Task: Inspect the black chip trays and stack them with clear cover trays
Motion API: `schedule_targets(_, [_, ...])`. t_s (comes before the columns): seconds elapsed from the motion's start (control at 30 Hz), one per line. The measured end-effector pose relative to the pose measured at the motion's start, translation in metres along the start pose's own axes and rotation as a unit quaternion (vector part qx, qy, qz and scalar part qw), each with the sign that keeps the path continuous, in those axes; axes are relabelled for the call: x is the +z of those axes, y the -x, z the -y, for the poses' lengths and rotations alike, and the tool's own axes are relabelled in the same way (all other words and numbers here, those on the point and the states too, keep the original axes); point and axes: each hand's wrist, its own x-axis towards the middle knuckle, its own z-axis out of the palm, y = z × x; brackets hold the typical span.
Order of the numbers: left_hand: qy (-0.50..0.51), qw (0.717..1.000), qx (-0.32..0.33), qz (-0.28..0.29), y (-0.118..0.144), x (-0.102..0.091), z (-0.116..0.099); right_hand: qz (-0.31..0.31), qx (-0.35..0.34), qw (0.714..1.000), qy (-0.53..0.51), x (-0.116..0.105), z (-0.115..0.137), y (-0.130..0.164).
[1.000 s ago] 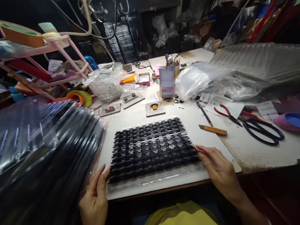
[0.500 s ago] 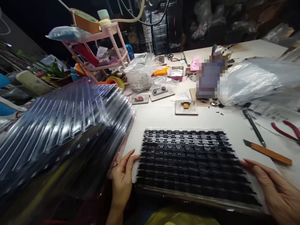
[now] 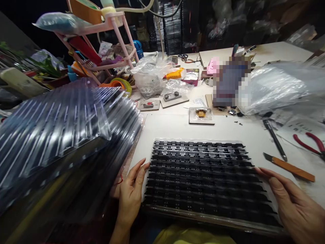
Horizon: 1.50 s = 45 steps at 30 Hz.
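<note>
A clear plastic tray (image 3: 203,179) filled with rows of small black parts lies on the white board in front of me. My left hand (image 3: 130,195) grips its left edge, fingers spread along the side. At the tray's right edge my right hand (image 3: 291,203) holds it with fingers stretched flat against the rim. The tray's near edge hangs slightly over the table front.
A tall leaning stack of similar trays (image 3: 63,142) fills the left. A utility knife (image 3: 289,166), a pen (image 3: 274,139) and red pliers (image 3: 311,144) lie to the right. Plastic bags (image 3: 274,86), small jigs (image 3: 200,115) and a pink rack (image 3: 106,37) stand behind.
The view swung left, so the tray now sits further right in it. Both hands keep hold of the tray's sides, and its near edge has come toward me over the table front.
</note>
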Motion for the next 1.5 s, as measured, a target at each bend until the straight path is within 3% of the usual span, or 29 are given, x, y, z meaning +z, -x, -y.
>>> schedule_targets(0.27, [-0.085, 0.994, 0.071, -0.023, -0.002, 0.015, -0.010, -0.006, -0.055, 0.998, -0.041, 0.002, -0.010, -0.001])
schedule_targets(0.47, [-0.129, 0.988, 0.063, -0.052, -0.004, 0.022, -0.014, 0.012, -0.082, 0.993, -0.081, 0.002, -0.011, -0.003])
schedule_targets(1.03, [-0.079, 0.995, 0.008, -0.066, -0.005, 0.029, -0.008, 0.012, -0.105, 0.988, -0.111, 0.003, -0.011, -0.001])
schedule_targets(1.5, [-0.080, 0.994, 0.028, -0.061, -0.007, 0.027, -0.001, 0.005, -0.099, 0.991, -0.095, 0.003, -0.012, -0.001])
